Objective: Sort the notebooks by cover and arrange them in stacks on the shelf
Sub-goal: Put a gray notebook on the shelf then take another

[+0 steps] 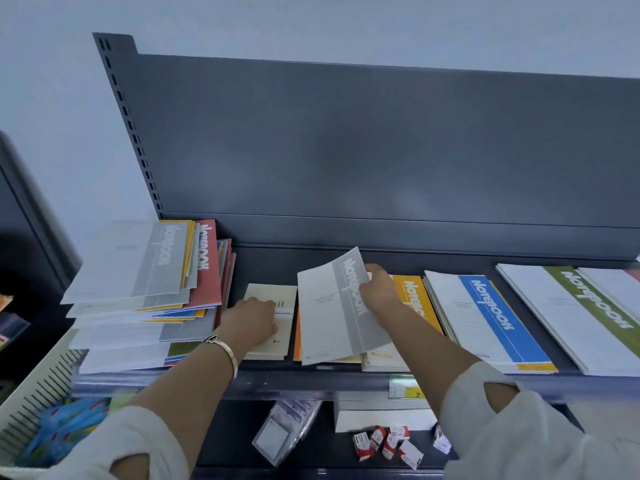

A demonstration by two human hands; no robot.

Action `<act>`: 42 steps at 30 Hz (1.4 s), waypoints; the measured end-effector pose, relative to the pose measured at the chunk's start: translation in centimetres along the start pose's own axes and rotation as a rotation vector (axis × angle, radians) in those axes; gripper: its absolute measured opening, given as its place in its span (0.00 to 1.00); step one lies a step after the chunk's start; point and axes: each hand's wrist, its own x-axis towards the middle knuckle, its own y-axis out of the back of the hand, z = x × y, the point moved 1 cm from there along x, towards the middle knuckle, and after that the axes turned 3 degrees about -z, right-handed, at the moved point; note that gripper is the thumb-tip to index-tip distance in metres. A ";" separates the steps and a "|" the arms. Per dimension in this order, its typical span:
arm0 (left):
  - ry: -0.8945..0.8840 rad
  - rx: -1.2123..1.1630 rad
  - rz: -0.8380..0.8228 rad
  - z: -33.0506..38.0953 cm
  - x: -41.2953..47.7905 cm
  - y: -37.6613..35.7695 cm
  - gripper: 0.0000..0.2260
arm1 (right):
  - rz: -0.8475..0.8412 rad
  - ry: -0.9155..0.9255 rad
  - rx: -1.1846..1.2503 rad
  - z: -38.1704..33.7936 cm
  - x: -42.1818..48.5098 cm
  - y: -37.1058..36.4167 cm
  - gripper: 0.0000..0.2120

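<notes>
Sorting was judged partly done: a yellow stack (414,296), blue stack (491,317) and green stack (588,313) were laid out beyond the right hand (379,289), while a jumbled pile (138,289) was left unsorted outside the left hand (251,320). A grey-banded notebook (332,306) was pinched at its far edge by the right fingers, raised over the shelf (311,379). The left fingers were laid flat on a cream booklet (270,296), which occupied the gap between pile and stacks.

1. My left hand (251,317) lies palm down, fingers relaxed and pressing flat.
2. Its bare forearm reaches in from 7 o'clock.
3. My right hand (379,289) grips a notebook (332,306) by its 3 o'clock edge, fingers curled round it.
4. Its forearm comes in from 5 o'clock.
5. The right hand sits near the left, at its 2 o'clock.
</notes>
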 end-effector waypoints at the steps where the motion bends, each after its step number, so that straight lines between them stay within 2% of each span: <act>1: -0.002 0.019 0.002 0.1 -0.1 0.1 0.20 | 0.011 -0.011 0.007 0.1 -0.1 0.0 0.17; 5: 0.004 0.112 0.081 0.9 -0.7 0.9 0.15 | 0.078 0.001 0.034 0.6 -0.5 1.0 0.18; 8: -0.009 0.121 0.204 2.8 -0.9 2.1 0.16 | 0.133 0.041 0.054 1.2 -0.4 3.3 0.19; 14: -0.217 -0.014 0.231 10.3 -0.5 3.2 0.19 | 0.134 -0.008 -0.066 4.7 0.4 7.8 0.15; 16: -0.276 -0.039 0.202 12.6 -0.3 2.7 0.20 | 0.099 0.005 -0.207 6.0 0.5 8.4 0.15; 18: -0.298 -0.019 0.165 14.4 -0.2 2.1 0.21 | 0.048 0.076 -0.456 6.8 0.5 8.7 0.18; 21: -0.281 0.024 0.144 15.8 -0.1 1.5 0.19 | -0.044 0.256 -0.847 7.1 0.2 8.6 0.22; 23: -0.255 -0.021 0.142 16.1 -0.1 1.4 0.18 | -0.192 0.377 -0.935 7.4 -0.1 8.0 0.20; 25: -0.231 -0.062 0.149 16.4 -0.3 1.4 0.18 | -0.313 0.441 -0.939 7.9 -0.5 7.5 0.15; 31: -0.181 -0.010 0.188 16.9 -1.4 1.6 0.18 | -0.328 0.491 -0.926 8.7 -0.2 7.7 0.12; 36: -0.146 0.016 0.234 15.3 -2.9 2.5 0.18 | -0.233 0.528 -0.921 8.0 -0.9 7.4 0.15; 38: -0.124 0.023 0.267 14.1 -3.4 3.2 0.18 | -0.166 0.577 -0.854 6.8 -1.0 7.0 0.18; 42: -0.055 0.000 0.359 10.0 -4.8 4.3 0.16 | -0.176 0.651 -0.689 2.9 -1.2 4.0 0.18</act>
